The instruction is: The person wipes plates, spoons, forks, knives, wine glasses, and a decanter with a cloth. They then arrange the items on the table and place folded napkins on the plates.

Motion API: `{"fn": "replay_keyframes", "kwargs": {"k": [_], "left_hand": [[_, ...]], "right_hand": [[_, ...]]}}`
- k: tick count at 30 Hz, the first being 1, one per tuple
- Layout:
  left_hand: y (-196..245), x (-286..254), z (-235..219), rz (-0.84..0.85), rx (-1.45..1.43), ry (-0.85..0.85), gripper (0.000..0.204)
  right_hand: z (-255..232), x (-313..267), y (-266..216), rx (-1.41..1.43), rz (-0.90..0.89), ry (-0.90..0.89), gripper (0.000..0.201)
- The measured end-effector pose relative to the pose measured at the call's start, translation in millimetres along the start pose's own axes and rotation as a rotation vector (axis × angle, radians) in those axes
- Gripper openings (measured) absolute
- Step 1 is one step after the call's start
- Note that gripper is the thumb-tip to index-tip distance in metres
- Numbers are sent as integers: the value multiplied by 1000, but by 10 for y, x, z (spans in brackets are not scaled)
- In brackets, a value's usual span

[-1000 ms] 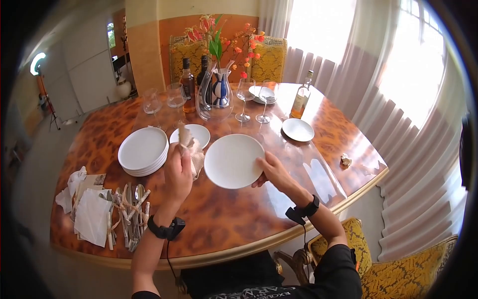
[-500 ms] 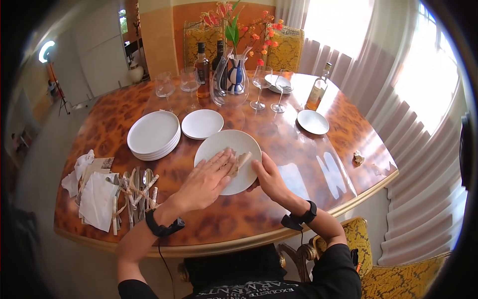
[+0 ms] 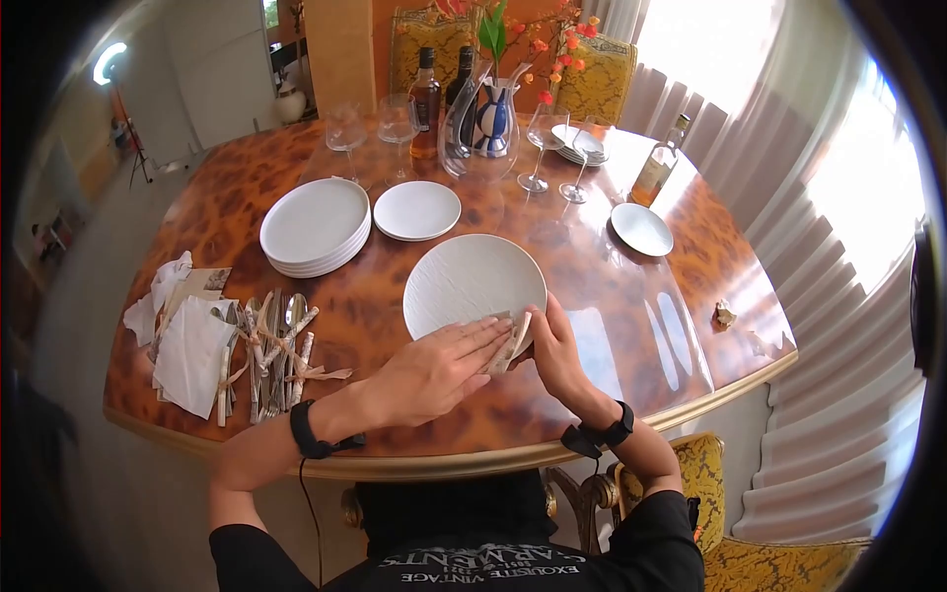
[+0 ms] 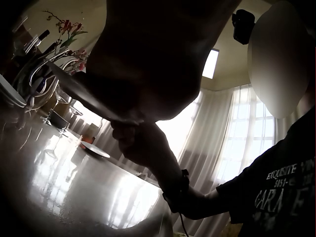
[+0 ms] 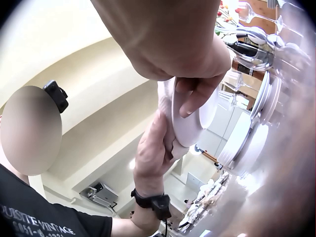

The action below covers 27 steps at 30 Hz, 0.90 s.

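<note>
A white round plate (image 3: pixel 473 276) is held over the near part of the table, its face turned up. My right hand (image 3: pixel 560 357) grips its right rim; in the right wrist view the fingers (image 5: pixel 197 96) bend under the plate's underside. My left hand (image 3: pixel 444 370) lies with straight fingers on a beige cloth (image 3: pixel 509 347), pressing it against the plate's lower right edge. Part of the cloth is hidden beneath those fingers. Seen from the right wrist, the cloth (image 5: pixel 178 149) hangs past the rim beside the left hand (image 5: pixel 152 150). The left wrist view is dark.
Beyond the plate stand a stack of white plates (image 3: pixel 316 222) and smaller plates (image 3: pixel 417 210). Tied cutlery (image 3: pixel 271 355) and white napkins (image 3: pixel 195 355) lie left. Wine glasses (image 3: pixel 533 183), bottles (image 3: pixel 424 109) and a glass decanter (image 3: pixel 459 138) stand farther back. A small plate (image 3: pixel 641 230) sits right.
My left hand has come from beside the plate, holding the cloth up, onto the plate's face, then slid toward its lower right edge. My right hand keeps its hold on the rim.
</note>
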State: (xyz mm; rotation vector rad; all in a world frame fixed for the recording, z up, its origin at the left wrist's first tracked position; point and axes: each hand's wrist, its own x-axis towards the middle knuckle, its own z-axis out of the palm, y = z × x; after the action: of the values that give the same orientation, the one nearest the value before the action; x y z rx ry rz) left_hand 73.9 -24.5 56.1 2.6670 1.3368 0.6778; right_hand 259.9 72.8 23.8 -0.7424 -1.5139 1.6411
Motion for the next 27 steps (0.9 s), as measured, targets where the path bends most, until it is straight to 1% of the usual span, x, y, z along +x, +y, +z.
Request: {"fn": "replay_keyframes", "kwargs": {"k": [1, 2, 3, 5, 6, 8, 9, 10, 11, 13, 14, 15, 16, 17, 18, 19, 20, 21, 22, 23, 25, 26, 27], "left_hand": [[-13, -71, -2, 82, 0, 29, 54], [-63, -122, 19, 128, 61, 142, 49], [-164, -191, 18, 119, 57, 141, 49], [-412, -353, -25, 40, 12, 437, 31], [-496, -455, -44, -329, -43, 451, 29], [-564, -439, -81, -699, -97, 455, 29], [-594, -322, -63, -662, -650, 710, 33], [-577, -213, -48, -577, -1211, 942, 38], [-496, -137, -47, -574, -1212, 944, 38], [-297, -19, -109, -491, -1576, 845, 46], [-275, -30, -162, -470, -1612, 732, 51], [-317, -66, -195, -457, -1619, 726, 51], [-360, -114, -234, -582, -1515, 524, 51], [-372, -128, -247, -698, -1399, 324, 52], [-354, -127, -253, -723, -1350, 246, 53], [-380, -125, -235, -719, -1357, 240, 53], [-435, -140, -218, -738, -1295, 131, 52], [-495, -165, -189, -757, -1229, 24, 52], [-541, -171, -145, -781, -1113, -22, 51], [-548, -170, -91, -784, -1115, -24, 51], [-488, -127, 16, -688, -1159, 242, 49], [-484, -132, 116, -692, -1158, 245, 49], [-500, -151, 248, -775, -1126, 385, 49]], "right_hand": [[-6, -46, -30, -8, -22, 17, 32], [-23, -88, -47, -40, -52, 4, 32], [-46, -126, -72, -39, -44, -1, 32], [-73, -170, -105, -49, -33, -17, 33], [-57, -184, -88, -24, -30, 10, 39], [19, -227, -141, 5, -30, -1, 40], [55, -243, -161, 30, -32, -8, 40], [95, -251, -148, 28, -33, -9, 40], [140, -260, -129, 0, -25, -30, 40], [130, -260, -92, -39, -25, -46, 40], [85, -239, -47, -76, -29, -79, 40], [34, -214, -11, -114, -33, -110, 40], [-31, -197, -12, -172, -48, -143, 38], [-86, -201, -21, -180, -47, -135, 38], [-125, -200, -37, -248, -51, -167, 34], [-161, -193, -57, -314, -54, -201, 31], [-225, -168, -76, -317, -51, -197, 31], [-305, -130, -89, -389, -67, -267, 31], [-345, -107, -94, -459, -83, -338, 31], [-344, -91, -99, -458, -80, -339, 31], [-334, -67, -104, -364, 17, -162, 30], [-292, -71, -90, -318, -86, -124, 30], [-223, -113, -72, -316, -86, -128, 30]]}}
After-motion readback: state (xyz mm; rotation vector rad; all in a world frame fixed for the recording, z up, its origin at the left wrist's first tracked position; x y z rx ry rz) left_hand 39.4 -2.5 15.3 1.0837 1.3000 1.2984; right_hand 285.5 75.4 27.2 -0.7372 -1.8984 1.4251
